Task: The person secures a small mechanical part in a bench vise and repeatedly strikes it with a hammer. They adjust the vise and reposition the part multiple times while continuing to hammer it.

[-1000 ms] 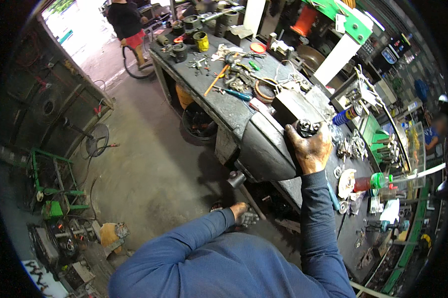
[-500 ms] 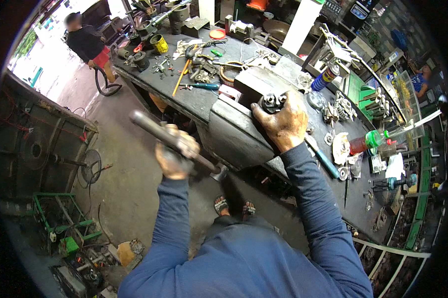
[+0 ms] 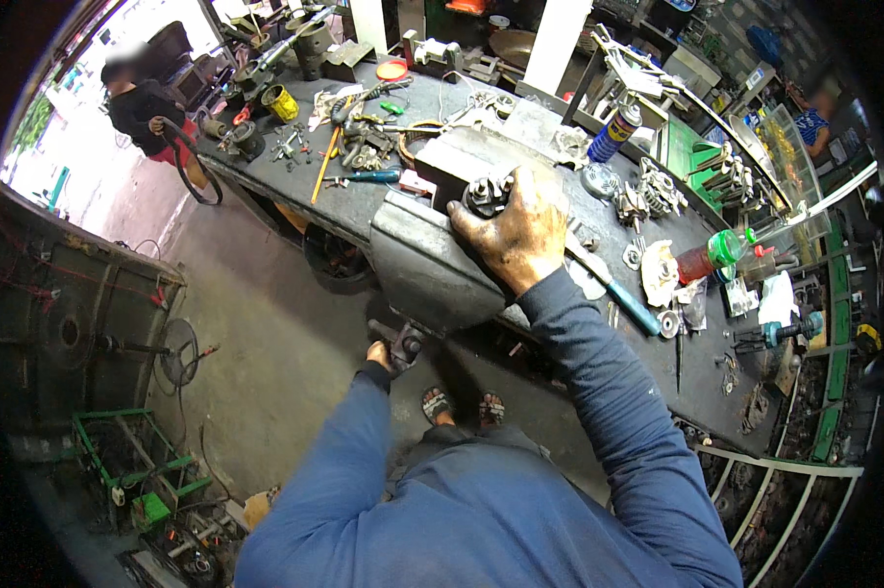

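A large grey bench vise (image 3: 432, 260) sits at the edge of the workbench. At its jaws my right hand (image 3: 520, 225) is closed round a dark round metal part (image 3: 485, 196) with bright fittings on top; the palm hides its near side. Low at the vise's front, my left hand (image 3: 377, 355) is closed at the vise handle (image 3: 401, 341), by the screw's end. Its fingers show only in part. Just right of my right hand lies a teal-handled tool (image 3: 630, 306).
Loose metal parts (image 3: 364, 147), a blue-handled screwdriver (image 3: 373, 176) and a yellow can (image 3: 280, 103) are on the bench's left. A blue spray can (image 3: 615, 132) and red-liquid bottle (image 3: 712, 255) are at right. Far left, a person (image 3: 153, 118) holds a black hose loop (image 3: 192, 167).
My left hand has come down and nearer with the swinging vise handle, which now looks shorter. My right hand keeps its hold on the metal part. The person at left has raised the hose loop.
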Demonstrator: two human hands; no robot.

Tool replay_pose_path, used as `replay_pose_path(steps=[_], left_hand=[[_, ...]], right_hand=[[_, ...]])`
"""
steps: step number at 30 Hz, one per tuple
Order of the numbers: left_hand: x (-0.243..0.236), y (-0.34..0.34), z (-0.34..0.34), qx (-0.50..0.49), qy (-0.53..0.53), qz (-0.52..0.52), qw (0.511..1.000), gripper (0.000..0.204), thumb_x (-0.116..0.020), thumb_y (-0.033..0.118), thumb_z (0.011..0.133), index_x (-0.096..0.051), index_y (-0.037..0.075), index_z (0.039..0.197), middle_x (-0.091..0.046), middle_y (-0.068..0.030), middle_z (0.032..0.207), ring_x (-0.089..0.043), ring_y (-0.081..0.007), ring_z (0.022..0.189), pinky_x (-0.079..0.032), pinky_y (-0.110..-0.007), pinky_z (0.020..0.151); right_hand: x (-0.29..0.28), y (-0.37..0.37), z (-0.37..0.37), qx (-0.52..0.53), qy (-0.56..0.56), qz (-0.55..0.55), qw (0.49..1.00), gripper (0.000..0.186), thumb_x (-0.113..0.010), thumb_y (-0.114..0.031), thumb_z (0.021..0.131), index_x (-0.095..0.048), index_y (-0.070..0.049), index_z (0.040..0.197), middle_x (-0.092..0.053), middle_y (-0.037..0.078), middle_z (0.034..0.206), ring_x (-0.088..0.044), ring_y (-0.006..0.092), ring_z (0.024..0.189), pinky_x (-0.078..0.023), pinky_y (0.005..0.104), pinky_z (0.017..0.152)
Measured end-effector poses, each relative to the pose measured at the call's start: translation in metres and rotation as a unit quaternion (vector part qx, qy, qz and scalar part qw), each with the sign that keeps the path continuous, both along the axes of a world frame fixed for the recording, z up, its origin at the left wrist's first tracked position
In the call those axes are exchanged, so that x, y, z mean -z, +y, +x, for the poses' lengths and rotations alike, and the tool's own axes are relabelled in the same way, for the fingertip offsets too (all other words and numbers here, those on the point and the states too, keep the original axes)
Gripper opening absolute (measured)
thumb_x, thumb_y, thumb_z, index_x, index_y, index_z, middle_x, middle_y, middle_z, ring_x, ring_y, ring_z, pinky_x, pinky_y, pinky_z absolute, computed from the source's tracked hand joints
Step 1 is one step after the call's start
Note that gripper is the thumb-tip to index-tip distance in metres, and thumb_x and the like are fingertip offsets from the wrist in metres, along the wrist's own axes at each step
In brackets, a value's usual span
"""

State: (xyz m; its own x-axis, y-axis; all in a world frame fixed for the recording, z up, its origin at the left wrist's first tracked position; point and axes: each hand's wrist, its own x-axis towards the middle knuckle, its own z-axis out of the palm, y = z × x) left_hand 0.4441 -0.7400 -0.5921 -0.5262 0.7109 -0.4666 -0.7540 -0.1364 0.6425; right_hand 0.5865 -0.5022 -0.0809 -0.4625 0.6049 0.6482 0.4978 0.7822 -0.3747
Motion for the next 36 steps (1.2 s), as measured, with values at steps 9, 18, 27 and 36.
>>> replay_pose_path(steps=[9,18,27,36], left_hand=[[-0.013,0.012,-0.072,-0.210,-0.147,-0.083,0.963,0.034,-0.032,0.032,0.106,-0.054,0.008,0.117,-0.065,-0.0187,0.098,-0.066,-0.0315,0.095,-0.054,-0.046,0.079],[-0.063,0.044,-0.013,-0.166,-0.068,-0.108,0.978,0.038,-0.038,0.049,0.104,-0.046,0.017,0.087,-0.047,-0.0050,0.068,-0.046,-0.0189,0.055,-0.043,-0.034,0.052],[-0.141,0.049,-0.109,-0.270,-0.139,-0.056,0.951,0.047,-0.045,0.057,0.103,-0.047,0.016,0.080,-0.045,-0.0043,0.067,-0.045,-0.0175,0.058,-0.044,-0.034,0.054],[-0.125,-0.030,-0.058,-0.138,-0.046,-0.334,0.931,0.041,-0.043,0.051,0.103,-0.064,0.015,0.101,-0.059,-0.0065,0.079,-0.051,-0.0200,0.065,-0.043,-0.039,0.057]], right_hand=[[0.000,0.005,0.009,-0.003,0.009,0.002,1.000,0.059,-0.088,-0.043,0.064,-0.056,0.000,0.088,-0.058,0.020,0.087,-0.058,0.0397,0.086,-0.048,0.0484,0.075],[0.002,0.001,0.007,0.026,-0.044,-0.085,0.995,0.060,-0.086,-0.044,0.065,-0.060,-0.001,0.098,-0.064,0.018,0.096,-0.062,0.0357,0.096,-0.045,0.0474,0.087],[-0.006,0.001,0.012,0.024,-0.050,-0.056,0.997,0.059,-0.086,-0.043,0.067,-0.058,-0.001,0.096,-0.062,0.019,0.094,-0.060,0.0376,0.094,-0.046,0.0475,0.085],[0.009,0.010,0.051,-0.137,0.102,-0.151,0.974,0.066,-0.088,-0.032,0.075,-0.058,0.003,0.122,-0.064,0.021,0.107,-0.064,0.0306,0.101,-0.052,0.0378,0.091]])
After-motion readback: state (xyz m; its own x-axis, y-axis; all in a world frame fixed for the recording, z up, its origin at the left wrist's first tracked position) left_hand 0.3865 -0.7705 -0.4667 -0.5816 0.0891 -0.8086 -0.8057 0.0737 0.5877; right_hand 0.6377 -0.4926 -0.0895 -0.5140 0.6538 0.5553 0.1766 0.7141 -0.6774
